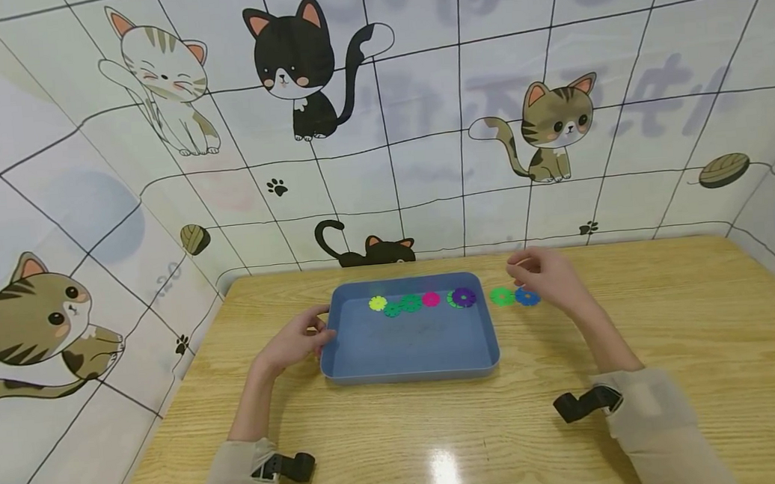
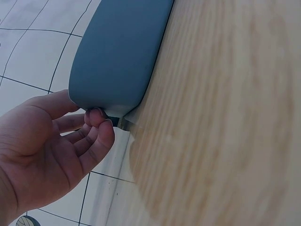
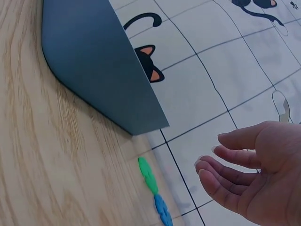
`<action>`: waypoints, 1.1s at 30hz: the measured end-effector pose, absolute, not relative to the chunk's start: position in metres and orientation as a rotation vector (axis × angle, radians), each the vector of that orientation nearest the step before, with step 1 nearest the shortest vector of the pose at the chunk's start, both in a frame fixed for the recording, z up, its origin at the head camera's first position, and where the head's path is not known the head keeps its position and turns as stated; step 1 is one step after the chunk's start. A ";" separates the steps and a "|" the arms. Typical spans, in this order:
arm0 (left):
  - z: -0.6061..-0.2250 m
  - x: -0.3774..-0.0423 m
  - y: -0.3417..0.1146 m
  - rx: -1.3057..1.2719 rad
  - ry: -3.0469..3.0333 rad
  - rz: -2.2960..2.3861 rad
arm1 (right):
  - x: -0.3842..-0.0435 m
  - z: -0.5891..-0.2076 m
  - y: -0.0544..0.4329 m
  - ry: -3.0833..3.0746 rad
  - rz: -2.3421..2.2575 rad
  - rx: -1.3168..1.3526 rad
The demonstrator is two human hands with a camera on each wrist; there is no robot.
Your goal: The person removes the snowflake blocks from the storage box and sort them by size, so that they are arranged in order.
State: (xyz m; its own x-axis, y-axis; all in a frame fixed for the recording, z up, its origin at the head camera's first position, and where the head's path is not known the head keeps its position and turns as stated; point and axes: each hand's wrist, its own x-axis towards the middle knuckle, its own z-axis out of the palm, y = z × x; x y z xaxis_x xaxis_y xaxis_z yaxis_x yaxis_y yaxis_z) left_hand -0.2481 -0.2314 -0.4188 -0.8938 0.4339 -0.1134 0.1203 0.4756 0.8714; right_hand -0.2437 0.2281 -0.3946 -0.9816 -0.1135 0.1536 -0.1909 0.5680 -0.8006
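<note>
My left hand grips the left side of a shallow blue tray, its thumb at the rim. In the left wrist view, curled fingertips meet the tray's end. A bit of pink shows beside the tray under this hand. Over the table to the tray's right, my right hand hovers with loosely bent fingers and nothing visible between them. Just below it lie a green notched plastic disc and a blue one, end to end.
Toward the tray's back edge lie a yellow disc, dark green discs, a pink disc and a purple disc overlapping a green one. A wall with cat drawings stands behind the wooden table.
</note>
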 end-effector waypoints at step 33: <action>-0.419 -0.248 -0.230 0.471 2.399 1.395 | -0.245 -0.406 0.127 -2.841 1.310 0.444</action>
